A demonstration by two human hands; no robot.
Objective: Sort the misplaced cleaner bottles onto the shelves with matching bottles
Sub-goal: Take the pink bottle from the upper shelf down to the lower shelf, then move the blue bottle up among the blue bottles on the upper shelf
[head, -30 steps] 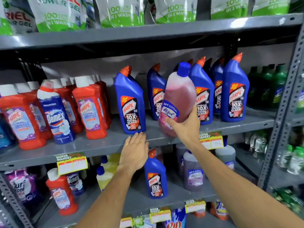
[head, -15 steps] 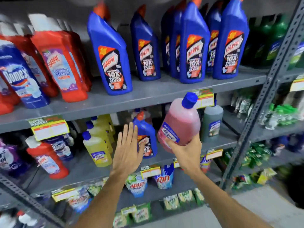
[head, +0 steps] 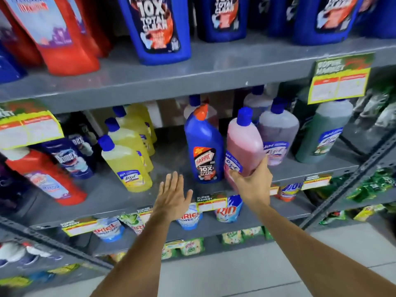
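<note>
My right hand [head: 251, 186] grips the base of a pink Lizol bottle [head: 243, 144] with a blue cap, holding it tilted at the front of the lower shelf [head: 111, 202]. It sits between a blue Harpic bottle [head: 204, 151] on its left and a purple Lizol bottle [head: 277, 133] on its right. My left hand [head: 172, 197] hovers flat and open in front of the shelf edge, just left of the Harpic bottle, holding nothing. Yellow Lizol bottles [head: 126, 159] stand further left. A dark green Lizol bottle [head: 321, 133] stands to the right.
The upper shelf [head: 214, 69] carries blue Harpic and red Harpic bottles. At the lower shelf's left stand a red Harpic bottle [head: 46, 179] and a Domex bottle [head: 69, 157]. Detergent pouches hang below. A grey upright post [head: 347, 187] bounds the right side.
The view dropped from the upper shelf to the lower one. My right hand carried the pink bottle down and in beside the purple bottle. My left hand followed downward, still open.
</note>
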